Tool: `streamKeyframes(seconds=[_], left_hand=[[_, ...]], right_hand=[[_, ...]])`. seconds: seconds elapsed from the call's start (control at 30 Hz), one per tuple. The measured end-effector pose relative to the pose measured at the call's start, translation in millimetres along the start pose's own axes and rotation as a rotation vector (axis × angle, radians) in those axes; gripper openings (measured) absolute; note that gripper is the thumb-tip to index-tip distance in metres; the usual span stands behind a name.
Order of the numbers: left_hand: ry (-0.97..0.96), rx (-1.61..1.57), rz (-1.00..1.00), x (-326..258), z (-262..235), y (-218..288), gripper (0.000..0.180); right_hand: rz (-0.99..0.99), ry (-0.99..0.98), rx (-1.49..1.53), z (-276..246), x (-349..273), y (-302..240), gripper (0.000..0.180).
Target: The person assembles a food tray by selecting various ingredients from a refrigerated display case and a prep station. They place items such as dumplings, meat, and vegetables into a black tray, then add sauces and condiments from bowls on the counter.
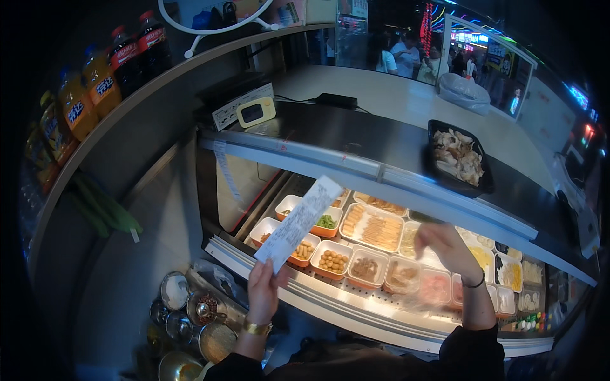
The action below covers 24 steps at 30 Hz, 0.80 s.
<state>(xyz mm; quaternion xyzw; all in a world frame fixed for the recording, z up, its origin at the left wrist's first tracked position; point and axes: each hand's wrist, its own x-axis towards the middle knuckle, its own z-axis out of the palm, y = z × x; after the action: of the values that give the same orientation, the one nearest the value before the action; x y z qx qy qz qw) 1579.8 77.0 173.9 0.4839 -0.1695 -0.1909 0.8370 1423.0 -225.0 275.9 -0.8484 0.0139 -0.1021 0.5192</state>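
Upward from left fingers (260, 273) slants white paper (298, 220).

My left hand (262, 284) gripping a long white paper slip (298, 222), my right hand (446, 249) blurred over rectangular orange-and-white food trays (327, 274), lit metal-edged display case (279, 160), black rectangular tray (469, 188) up top

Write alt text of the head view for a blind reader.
A person's left hand holds a long paper slip; the blurred right hand hovers over food trays in a lit display case. A black tray of food sits on top.
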Motion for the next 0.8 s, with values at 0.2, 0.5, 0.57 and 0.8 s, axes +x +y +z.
streamKeyframes(seconds=[0.2,0.5,0.57,0.8], left_hand=[[0.023,-0.137,-0.072,31.7,17.5,-41.7,0.031],[-0.113,-0.109,-0.157,46.2,39.5,-65.9,0.035],[-0.123,-0.115,-0.157,48.7,40.7,-66.7,0.036],[-0.249,-0.078,-0.291,65.4,33.8,-59.8,0.035]], right_hand=[[-0.345,0.146,-0.274,67.4,45.2,-18.6,0.026],[-0.348,0.242,-0.855,94.4,110.7,-14.2,0.029],[-0.382,0.275,-0.895,96.9,120.1,-5.3,0.031],[-0.426,0.334,-1.127,100.8,137.5,-6.7,0.032]])
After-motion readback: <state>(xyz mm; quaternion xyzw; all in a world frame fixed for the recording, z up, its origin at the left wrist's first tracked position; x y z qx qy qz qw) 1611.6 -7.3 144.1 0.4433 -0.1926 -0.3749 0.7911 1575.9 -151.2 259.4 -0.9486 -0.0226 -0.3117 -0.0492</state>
